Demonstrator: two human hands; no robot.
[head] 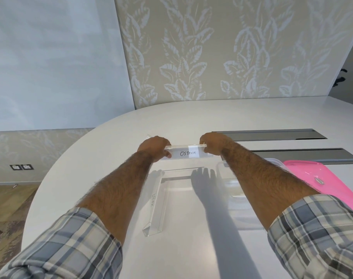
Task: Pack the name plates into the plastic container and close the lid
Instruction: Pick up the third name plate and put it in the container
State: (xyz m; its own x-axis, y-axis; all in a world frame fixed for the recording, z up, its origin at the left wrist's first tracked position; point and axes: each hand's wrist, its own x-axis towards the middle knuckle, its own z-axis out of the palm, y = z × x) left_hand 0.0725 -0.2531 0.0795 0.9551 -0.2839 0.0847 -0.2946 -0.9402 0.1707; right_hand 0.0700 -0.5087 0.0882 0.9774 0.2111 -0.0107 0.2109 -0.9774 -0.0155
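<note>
A wide white tabletop (111, 148) with a rounded far edge fills the lower view, seen from above by the person working at it. Both bare forearms in rolled plaid sleeves reach forward across it. To the right, partly hidden under the right forearm, sits the clear plastic container (230, 178), open, and just beyond it to the right lies its pink lid (316, 182), flat and off.

Nearer the person, left of centre, a second name plate (154, 204) lies on the surface with its long axis running away from the body.

Farther out, the left hand (154, 147) and right hand (213, 144) each pinch one end of a clear name plate lettered "OSTRICH" (188, 153). Its long axis runs left to right, straight across the body. The container lies nearer the person and to the right of this plate, so the right hand is closer to it; the plate probably needs carrying back and rightward.
</note>
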